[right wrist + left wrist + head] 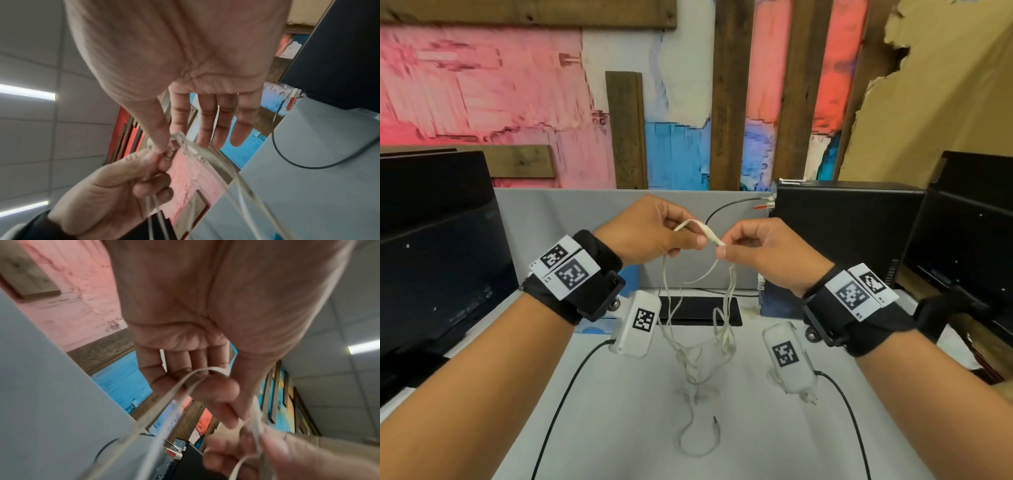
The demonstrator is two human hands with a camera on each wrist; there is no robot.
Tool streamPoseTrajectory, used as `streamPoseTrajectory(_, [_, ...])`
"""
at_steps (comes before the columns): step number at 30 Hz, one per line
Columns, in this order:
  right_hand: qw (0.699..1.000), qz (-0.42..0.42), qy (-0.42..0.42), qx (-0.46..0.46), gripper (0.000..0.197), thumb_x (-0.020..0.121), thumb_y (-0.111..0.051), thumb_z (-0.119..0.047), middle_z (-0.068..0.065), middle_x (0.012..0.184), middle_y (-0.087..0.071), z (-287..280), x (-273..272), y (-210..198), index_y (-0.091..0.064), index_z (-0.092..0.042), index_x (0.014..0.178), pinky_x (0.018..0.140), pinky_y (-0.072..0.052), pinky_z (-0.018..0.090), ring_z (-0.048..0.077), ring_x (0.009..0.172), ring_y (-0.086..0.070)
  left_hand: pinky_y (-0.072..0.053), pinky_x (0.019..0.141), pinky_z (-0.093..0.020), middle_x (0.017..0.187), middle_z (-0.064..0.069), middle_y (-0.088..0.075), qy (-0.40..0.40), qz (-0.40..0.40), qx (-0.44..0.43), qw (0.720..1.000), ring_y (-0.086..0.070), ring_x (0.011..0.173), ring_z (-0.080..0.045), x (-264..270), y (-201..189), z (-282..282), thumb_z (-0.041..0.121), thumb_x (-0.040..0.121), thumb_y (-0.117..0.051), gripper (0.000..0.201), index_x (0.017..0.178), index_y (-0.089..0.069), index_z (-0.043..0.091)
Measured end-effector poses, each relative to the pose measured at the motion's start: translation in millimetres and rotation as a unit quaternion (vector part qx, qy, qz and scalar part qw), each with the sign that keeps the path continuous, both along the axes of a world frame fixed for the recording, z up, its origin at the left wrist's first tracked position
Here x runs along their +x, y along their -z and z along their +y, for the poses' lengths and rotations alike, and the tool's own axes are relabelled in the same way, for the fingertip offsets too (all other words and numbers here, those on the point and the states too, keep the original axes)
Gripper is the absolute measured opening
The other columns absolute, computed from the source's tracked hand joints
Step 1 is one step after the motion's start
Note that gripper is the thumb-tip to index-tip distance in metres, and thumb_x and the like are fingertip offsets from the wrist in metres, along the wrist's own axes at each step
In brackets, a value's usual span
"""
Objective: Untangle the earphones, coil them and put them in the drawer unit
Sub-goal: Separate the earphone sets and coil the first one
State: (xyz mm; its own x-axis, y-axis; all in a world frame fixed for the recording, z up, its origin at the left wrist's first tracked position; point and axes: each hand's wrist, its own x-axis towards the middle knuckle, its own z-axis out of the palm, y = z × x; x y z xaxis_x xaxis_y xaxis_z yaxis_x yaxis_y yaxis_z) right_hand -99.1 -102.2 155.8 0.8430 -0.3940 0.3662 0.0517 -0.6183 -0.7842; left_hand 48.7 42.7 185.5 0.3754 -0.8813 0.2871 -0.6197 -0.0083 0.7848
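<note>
The white earphones (698, 346) hang as a tangled bundle of thin cable between my two raised hands, and the lower loops and the plug (716, 422) lie on the white table (619, 428). My left hand (654, 233) pinches a flat loop of the cable (185, 382) with curled fingers. My right hand (753, 246) pinches the cable at a knot (179, 138) between thumb and forefinger, its other fingers straight. The two hands sit a few centimetres apart above the middle of the table. No drawer unit shows in any view.
Dark monitors stand at the left (431, 257) and right (969, 240), with a black computer case (846, 233) at the back right. A grey partition (571, 226) closes the back of the table. Black cables (565, 394) trail from both wrist units across the table.
</note>
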Motion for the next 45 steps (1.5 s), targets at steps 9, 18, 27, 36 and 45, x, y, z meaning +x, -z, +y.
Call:
streamPoseTrajectory(9, [0.997, -0.009, -0.049, 0.066, 0.026, 0.085, -0.073, -0.015, 0.008, 0.067, -0.063, 10, 5, -20, -0.061, -0.002, 0.104, 0.065, -0.053, 0.028, 0.015, 0.055, -0.057, -0.055, 0.073, -0.033, 0.058, 0.001, -0.064, -0.010, 0.076, -0.036, 0.996, -0.063, 0.055, -0.012, -1, -5, -8, 0.009, 0.093, -0.060, 0.008, 0.090, -0.067, 0.006])
streamPoseTrajectory(18, [0.976, 0.056, -0.126, 0.167, 0.058, 0.086, -0.058, -0.053, 0.009, 0.072, -0.061, 12, 9, 4, -0.065, -0.001, 0.109, 0.069, -0.052, 0.032, 0.018, 0.064, -0.059, -0.022, 0.045, -0.021, 0.057, 0.005, -0.045, 0.027, 0.202, -0.093, 0.975, -0.028, 0.044, -0.008, -4, -35, 6, 0.039, 0.103, -0.042, 0.036, 0.087, -0.067, 0.019])
streamPoseTrajectory(27, [0.968, -0.026, -0.170, 0.183, 0.026, 0.085, -0.062, -0.032, 0.005, 0.076, -0.069, 12, 13, -25, -0.069, -0.008, 0.091, 0.078, -0.057, 0.030, 0.020, 0.074, -0.066, -0.054, 0.083, -0.027, 0.094, -0.001, -0.074, 0.125, 0.204, -0.131, 0.962, -0.070, 0.087, -0.013, 18, -31, 28, 0.007, 0.075, -0.066, 0.023, 0.093, -0.077, 0.018])
streamPoseTrajectory(36, [0.984, 0.003, -0.127, 0.124, 0.034, 0.082, -0.070, -0.028, 0.008, 0.095, -0.073, 17, 24, -25, -0.066, -0.009, 0.110, 0.091, -0.054, 0.040, 0.021, 0.091, -0.068, -0.048, 0.064, -0.018, 0.068, 0.009, -0.070, 0.039, -0.020, -0.063, 0.997, -0.054, 0.060, -0.004, 8, -27, 21, 0.010, 0.082, -0.073, 0.013, 0.087, -0.078, 0.021])
streamPoseTrajectory(45, [0.989, 0.134, -0.056, -0.037, 0.020, 0.096, -0.060, -0.021, 0.010, 0.069, -0.068, 2, 34, 16, -0.074, -0.010, 0.087, 0.073, -0.054, 0.027, 0.016, 0.065, -0.062, -0.039, 0.051, -0.016, 0.077, 0.010, -0.073, -0.048, 0.023, -0.182, 0.982, -0.055, 0.059, -0.002, 27, -43, 32, 0.002, 0.088, -0.067, 0.023, 0.093, -0.073, 0.024])
